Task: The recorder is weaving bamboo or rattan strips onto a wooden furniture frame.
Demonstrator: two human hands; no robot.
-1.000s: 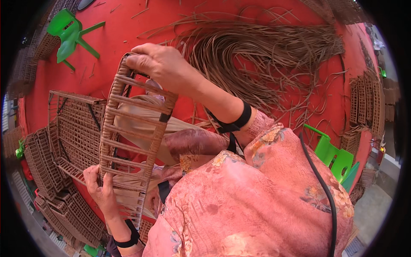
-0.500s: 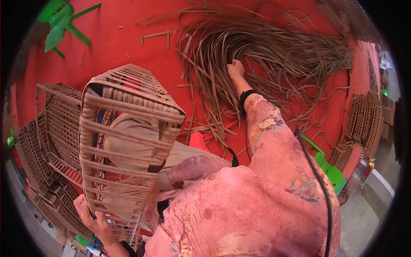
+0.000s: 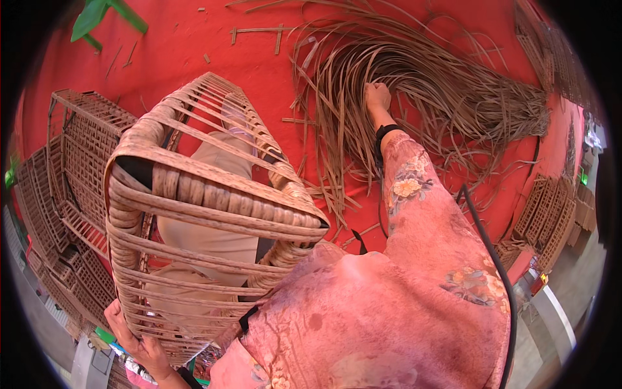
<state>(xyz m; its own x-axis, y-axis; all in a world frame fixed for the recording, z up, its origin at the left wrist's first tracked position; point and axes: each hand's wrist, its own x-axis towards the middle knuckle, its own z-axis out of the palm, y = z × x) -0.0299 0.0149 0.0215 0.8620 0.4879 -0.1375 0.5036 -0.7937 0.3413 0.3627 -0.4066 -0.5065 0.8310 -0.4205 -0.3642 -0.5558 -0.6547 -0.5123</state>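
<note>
A brown woven wicker frame (image 3: 194, 188), box-like with open slats and thick wrapped corners, stands tilted over my legs. At its lower left edge, my left hand (image 3: 139, 343) is closed on the frame, its fingers bent against the side. Out to the far right reaches my right hand (image 3: 377, 98), its fingers closed at the curved inner bend of a big bundle of flat brown wicker strips (image 3: 447, 84). Which strips lie between those fingers is hard to make out.
Stacked wicker frames (image 3: 91, 162) stand at the left, and more stacks (image 3: 544, 214) at the right. Part of a green plastic chair (image 3: 91, 19) shows at the far left. Short strip scraps (image 3: 256, 30) lie on the red floor covering (image 3: 175, 48). A black cord (image 3: 486, 249) hangs beside my right arm.
The wicker frame has turned and tipped, its thick wrapped corner edge now facing me and extending farther right. My right hand remains at the strips, my left at the frame. The view has shifted slightly.
</note>
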